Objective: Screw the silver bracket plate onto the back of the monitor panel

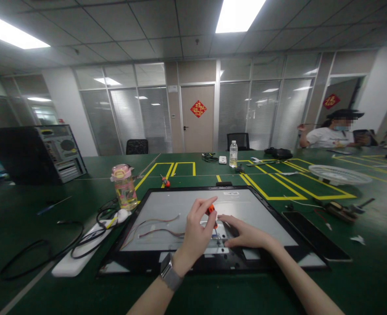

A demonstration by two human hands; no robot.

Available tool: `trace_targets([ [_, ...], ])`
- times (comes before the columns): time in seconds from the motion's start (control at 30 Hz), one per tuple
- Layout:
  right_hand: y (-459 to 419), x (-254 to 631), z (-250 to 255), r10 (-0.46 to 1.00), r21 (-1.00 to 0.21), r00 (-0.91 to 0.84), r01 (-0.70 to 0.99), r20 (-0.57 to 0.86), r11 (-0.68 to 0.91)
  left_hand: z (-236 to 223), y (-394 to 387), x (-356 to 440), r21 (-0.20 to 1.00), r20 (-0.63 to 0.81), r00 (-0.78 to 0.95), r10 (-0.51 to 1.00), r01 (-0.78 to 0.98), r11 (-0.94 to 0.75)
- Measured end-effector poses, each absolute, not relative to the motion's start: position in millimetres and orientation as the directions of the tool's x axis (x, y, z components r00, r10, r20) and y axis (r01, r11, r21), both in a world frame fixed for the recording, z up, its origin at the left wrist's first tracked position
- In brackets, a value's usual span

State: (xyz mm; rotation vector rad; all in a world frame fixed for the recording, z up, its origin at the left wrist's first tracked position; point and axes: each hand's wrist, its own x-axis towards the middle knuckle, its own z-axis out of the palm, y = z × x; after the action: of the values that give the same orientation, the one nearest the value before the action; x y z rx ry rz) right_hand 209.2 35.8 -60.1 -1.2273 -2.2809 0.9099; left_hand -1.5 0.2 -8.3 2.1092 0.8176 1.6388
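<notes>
My left hand [198, 227] is closed around the orange-and-black handle of a screwdriver [211, 211]. The shaft points down at a metal bracket [222, 227] in the middle of a flat, black-framed display panel [147, 203] lying on the table. My right hand [248, 232] rests at the right side of this bracket, thumb and fingers apart; its fingertips lie close to the screwdriver's tip. A screw at the tip is too small to make out. Thin wires [160, 232] trail over the panel's left half. My left wrist wears a watch [170, 272].
Left of the panel are a white power strip [78, 256], black cables [42, 245], a pink-lidded bottle [124, 188] and a computer case [55, 153]. A dark flat panel [314, 236] lies at right. Beyond stand a water bottle [233, 154] and a seated person [328, 135].
</notes>
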Motion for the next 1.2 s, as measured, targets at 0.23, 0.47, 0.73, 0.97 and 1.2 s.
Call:
trace_targets([
  [0.23, 35.6, 209.2, -60.6, 0.853, -0.694, -0.521, 0.605, 0.025, 0.390, -7.6, -1.2, -2.2, 0.594, 0.757, 0.184, 0.627, 0.205, -0.778],
  [0.47, 34.8, 208.5, -58.0, 0.843, -0.701, -0.536, 0.586, 0.040, 0.406, -8.7, -0.2, -2.5, 0.562, 0.780, 0.165, 0.604, 0.239, -0.792],
  [0.73, 33.9, 208.2, -58.3, 0.848, -0.689, -0.530, 0.606, 0.024, 0.398, -9.3, 1.9, -0.6, 0.550, 0.790, 0.128, 0.600, 0.287, -0.785],
  [0.97, 34.6, 208.3, -58.5, 0.840, -0.702, -0.542, 0.582, 0.041, 0.410, -8.2, 0.7, -0.3, 0.540, 0.795, 0.126, 0.593, 0.295, -0.788],
  [1.2, 34.2, 208.6, -59.0, 0.853, -0.695, -0.522, 0.609, 0.012, 0.382, -5.9, 0.0, -1.5, 0.552, 0.788, 0.135, 0.601, 0.277, -0.787],
])
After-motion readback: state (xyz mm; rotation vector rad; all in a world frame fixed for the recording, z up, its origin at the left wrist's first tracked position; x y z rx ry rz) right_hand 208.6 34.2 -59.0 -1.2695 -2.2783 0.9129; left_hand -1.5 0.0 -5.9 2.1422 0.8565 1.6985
